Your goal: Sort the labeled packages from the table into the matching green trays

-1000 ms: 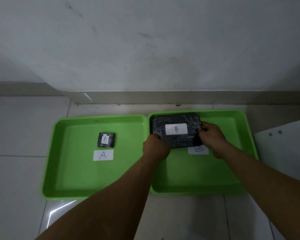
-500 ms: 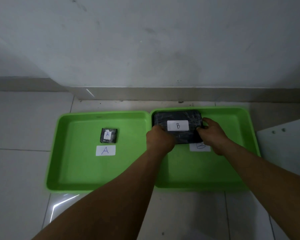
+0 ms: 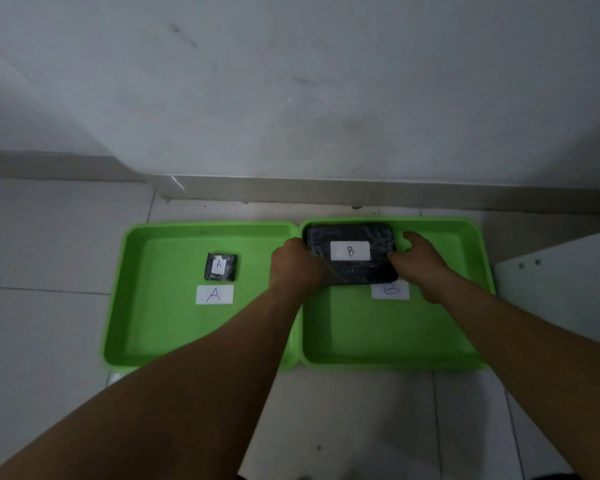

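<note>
Two green trays lie side by side on the tiled floor. The left tray [image 3: 174,327] carries a paper label "A" [image 3: 214,294] and a small black package marked A [image 3: 220,267]. In the far left corner of the right tray [image 3: 388,327] lies a large black package marked B [image 3: 354,273], partly covering that tray's "B" label [image 3: 391,291]. My left hand [image 3: 295,268] grips the package's near left corner. My right hand [image 3: 423,268] is at its right edge; the fingers are spread off it and the thumb touches the edge.
A white wall with a grey skirting [image 3: 326,192] runs just behind the trays. A white board or table corner [image 3: 561,271] with two screws stands right of the right tray.
The B package has moved farther into the right tray's far left corner and come down flat. My right hand's fingers have opened away from its right edge.
</note>
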